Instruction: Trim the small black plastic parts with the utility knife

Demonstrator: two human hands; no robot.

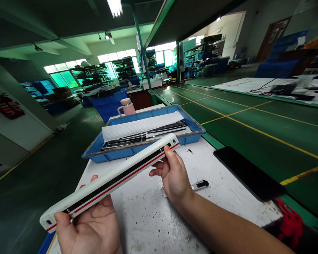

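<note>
A long white model train car (113, 180) with a black window strip and a thin red stripe is held tilted above the worktable. My left hand (92, 225) supports its lower left end from beneath, thumb pressed near the end of the strip. At the upper right end my right hand (174, 176) grips it, thumb on the black strip and fingers curled under. Behind the car stands a blue tray (116, 155) holding thin black strips (127, 143) and a white foam sheet (143, 124).
On the white table (145, 218) a utility knife (200, 185) lies partly behind my right wrist. A black phone (249, 173) rests at the right edge, near a red object (289, 222). A pink mug (127, 107) stands behind the tray. Blue bins (106, 106) are farther back.
</note>
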